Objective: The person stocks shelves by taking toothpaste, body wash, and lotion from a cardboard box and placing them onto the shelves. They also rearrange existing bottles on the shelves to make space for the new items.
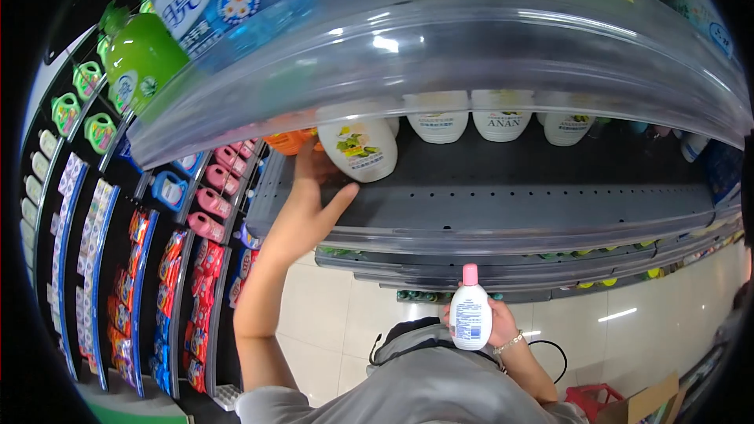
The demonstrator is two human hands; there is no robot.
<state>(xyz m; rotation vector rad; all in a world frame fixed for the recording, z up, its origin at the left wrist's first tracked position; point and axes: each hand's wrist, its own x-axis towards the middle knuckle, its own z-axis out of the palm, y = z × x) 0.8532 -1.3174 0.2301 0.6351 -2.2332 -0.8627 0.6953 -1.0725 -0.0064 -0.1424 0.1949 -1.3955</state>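
Note:
My left hand (309, 200) reaches onto the grey metal shelf (471, 212), thumb and fingers apart. It is beside a white lotion bottle (362, 150) that leans at the row's left end; the fingertips are partly hidden near an orange bottle (294, 140). Whether they touch either bottle is unclear. Several more white bottles (503, 118) stand to the right on that shelf, their tops hidden by the clear plastic shelf edge. Low in front of my body, my right hand (500, 321) is closed around a white bottle with a pink cap (471, 318), held upright with its printed back showing.
A clear plastic shelf front (412, 65) bulges above, below blue bottles (224, 0) and a green pump bottle (147, 59). Racks of detergent bottles and red packs (203, 288) line the left. A red basket (592, 400) and a cardboard box (654, 397) are at lower right.

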